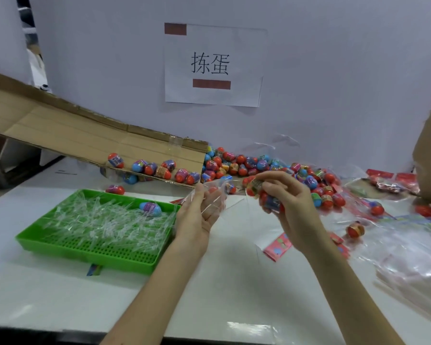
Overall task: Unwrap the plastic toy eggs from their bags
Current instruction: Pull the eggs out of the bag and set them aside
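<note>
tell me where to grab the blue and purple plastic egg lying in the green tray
Pinch the blue and purple plastic egg across its narrow middle, coming from above. It lies on its side atop loose clear plastic wrappers in the green perforated tray, so both long flanks look exposed.

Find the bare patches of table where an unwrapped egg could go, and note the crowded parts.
Bare: the near strip of the table in front of the green tray, and the patch between the forearms of the left hand and right hand. Crowded: the egg pile at the back and the clear bags along the right.
</note>
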Available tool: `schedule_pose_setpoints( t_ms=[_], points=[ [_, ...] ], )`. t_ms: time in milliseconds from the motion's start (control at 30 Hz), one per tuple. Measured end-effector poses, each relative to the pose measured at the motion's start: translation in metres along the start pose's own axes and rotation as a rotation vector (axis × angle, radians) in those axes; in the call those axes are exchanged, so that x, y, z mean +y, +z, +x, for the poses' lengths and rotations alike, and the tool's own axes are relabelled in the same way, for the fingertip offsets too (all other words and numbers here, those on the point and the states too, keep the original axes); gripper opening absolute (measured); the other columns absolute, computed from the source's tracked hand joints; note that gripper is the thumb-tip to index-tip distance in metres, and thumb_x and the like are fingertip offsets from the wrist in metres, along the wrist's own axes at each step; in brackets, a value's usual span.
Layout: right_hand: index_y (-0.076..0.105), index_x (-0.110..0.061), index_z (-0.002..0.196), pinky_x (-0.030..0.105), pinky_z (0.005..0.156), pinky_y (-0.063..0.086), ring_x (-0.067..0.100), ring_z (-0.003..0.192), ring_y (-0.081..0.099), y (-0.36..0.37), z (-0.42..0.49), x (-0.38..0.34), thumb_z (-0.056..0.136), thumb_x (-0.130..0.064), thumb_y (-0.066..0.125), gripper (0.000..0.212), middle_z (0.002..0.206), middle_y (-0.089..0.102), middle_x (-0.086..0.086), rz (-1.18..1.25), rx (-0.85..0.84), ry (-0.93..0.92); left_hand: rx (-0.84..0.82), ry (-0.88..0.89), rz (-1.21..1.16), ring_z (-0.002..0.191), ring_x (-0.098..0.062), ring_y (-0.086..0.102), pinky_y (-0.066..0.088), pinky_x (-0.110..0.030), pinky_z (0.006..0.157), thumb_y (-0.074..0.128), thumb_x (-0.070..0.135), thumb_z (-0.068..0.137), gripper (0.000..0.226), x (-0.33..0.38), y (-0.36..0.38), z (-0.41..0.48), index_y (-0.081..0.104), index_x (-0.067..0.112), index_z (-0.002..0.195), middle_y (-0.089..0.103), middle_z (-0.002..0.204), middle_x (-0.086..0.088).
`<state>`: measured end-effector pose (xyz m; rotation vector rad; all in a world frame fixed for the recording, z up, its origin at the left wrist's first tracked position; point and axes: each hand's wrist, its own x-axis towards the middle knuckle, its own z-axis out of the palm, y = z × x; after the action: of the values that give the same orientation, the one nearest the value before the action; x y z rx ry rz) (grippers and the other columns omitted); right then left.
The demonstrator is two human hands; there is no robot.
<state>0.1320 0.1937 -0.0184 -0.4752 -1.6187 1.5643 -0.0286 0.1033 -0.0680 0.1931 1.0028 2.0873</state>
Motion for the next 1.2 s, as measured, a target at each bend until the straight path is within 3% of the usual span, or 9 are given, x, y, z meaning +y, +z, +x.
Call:
schedule_pose_setpoints(
  t_ms=[133, 333, 467, 567, 667, 867, 967, 1100, 1200],
  points=[
    [0.059, -0.022, 0.113, 0.024, 0.060, 0.057, 0.021, 0.069, 0.073, 0.031, -0.016, 0.012, 0.089, -0.015, 0.077, 0.031, 0.105, 0.074, -0.001, -0.154, 0.087, 0.053, -0.017, 0.001, -0.024, 0.095, -0.024, 0.078, 0.064, -0.031, 0.069, 0.064, 0.041, 0.096, 0.034, 0.002, 0.000, -0.002, 0.068, 0.011, 0.110, 0.078, 0.107, -0.014],
    [0.074, -0.019, 0.094, 0.026, 0.057, 0.057, 0.020, 0.064, 0.071, 0.049, -0.011, 0.030, 0.092, -0.019, 0.076, 0.003, 0.085, 0.075, 0.001, -0.164, 0.101, -0.025, -0.018, 0.011, 0.036, 0.090, -0.024, 0.078, 0.064, -0.029, 0.070, 0.065, 0.041, 0.097, 0.033, 0.000, -0.002, -0.003, 0.071, 0.010, 0.105, 0.079, 0.103, -0.013],
    [0.081, -0.027, 0.085, 0.022, 0.054, 0.053, 0.012, 0.066, 0.068, 0.048, -0.011, 0.037, 0.094, -0.018, 0.073, 0.015, 0.087, 0.075, -0.004, -0.169, 0.128, -0.024, -0.065, 0.058, 0.081, 0.081, -0.019, 0.076, 0.061, -0.028, 0.063, 0.069, 0.039, 0.092, 0.037, -0.001, -0.001, -0.005, 0.074, 0.010, 0.115, 0.079, 0.102, -0.010],
    [0.082, -0.022, 0.097, 0.022, 0.055, 0.052, 0.012, 0.067, 0.066, 0.046, -0.012, 0.042, 0.096, -0.014, 0.069, 0.014, 0.098, 0.074, 0.000, -0.222, 0.106, 0.001, -0.107, 0.063, 0.087, 0.093, -0.022, 0.076, 0.062, -0.033, 0.070, 0.071, 0.037, 0.085, 0.048, -0.003, 0.002, -0.008, 0.071, 0.005, 0.121, 0.078, 0.108, -0.013],
    [0.080, -0.018, 0.105, 0.021, 0.057, 0.052, 0.009, 0.061, 0.064, 0.045, -0.012, 0.046, 0.095, -0.006, 0.067, 0.020, 0.108, 0.068, 0.003, -0.240, 0.082, 0.044, -0.144, 0.013, 0.063, 0.092, -0.020, 0.076, 0.062, -0.028, 0.067, 0.070, 0.020, 0.092, 0.036, -0.003, 0.000, -0.007, 0.069, 0.002, 0.124, 0.077, 0.112, -0.016],
    [0.073, -0.018, 0.088, 0.019, 0.058, 0.050, 0.011, 0.062, 0.066, 0.041, -0.012, 0.047, 0.086, -0.009, 0.078, 0.011, 0.079, 0.072, -0.005, -0.201, 0.214, -0.012, -0.265, -0.094, 0.089, 0.091, -0.024, 0.073, 0.059, -0.034, 0.091, 0.066, 0.003, 0.094, 0.030, -0.010, 0.001, -0.004, 0.067, 0.005, 0.125, 0.075, 0.112, -0.018],
    [0.069, -0.013, 0.087, 0.023, 0.058, 0.053, 0.016, 0.065, 0.067, 0.036, -0.012, 0.049, 0.087, -0.012, 0.079, 0.010, 0.080, 0.071, -0.004, -0.249, 0.215, -0.030, -0.295, -0.128, 0.073, 0.087, -0.020, 0.075, 0.062, -0.028, 0.078, 0.065, 0.002, 0.094, 0.023, -0.009, 0.001, -0.005, 0.072, 0.006, 0.115, 0.076, 0.107, -0.016],
    [0.070, -0.015, 0.088, 0.031, 0.061, 0.058, 0.022, 0.064, 0.069, 0.035, -0.012, 0.047, 0.089, -0.009, 0.075, 0.008, 0.083, 0.071, -0.005, -0.297, 0.259, -0.063, -0.229, -0.200, -0.011, 0.090, -0.018, 0.073, 0.062, -0.024, 0.078, 0.067, -0.003, 0.088, 0.020, -0.003, 0.004, -0.008, 0.082, 0.006, 0.098, 0.075, 0.112, -0.015],
    [0.069, -0.011, 0.087, 0.026, 0.058, 0.055, 0.017, 0.063, 0.068, 0.031, -0.013, 0.042, 0.093, -0.001, 0.066, 0.013, 0.093, 0.075, -0.005, -0.069, 0.284, -0.032, -0.141, -0.223, -0.146, 0.096, -0.021, 0.068, 0.061, -0.020, 0.064, 0.062, -0.003, 0.095, 0.031, 0.003, 0.004, -0.008, 0.068, -0.005, 0.126, 0.068, 0.127, -0.022]
  ],
)
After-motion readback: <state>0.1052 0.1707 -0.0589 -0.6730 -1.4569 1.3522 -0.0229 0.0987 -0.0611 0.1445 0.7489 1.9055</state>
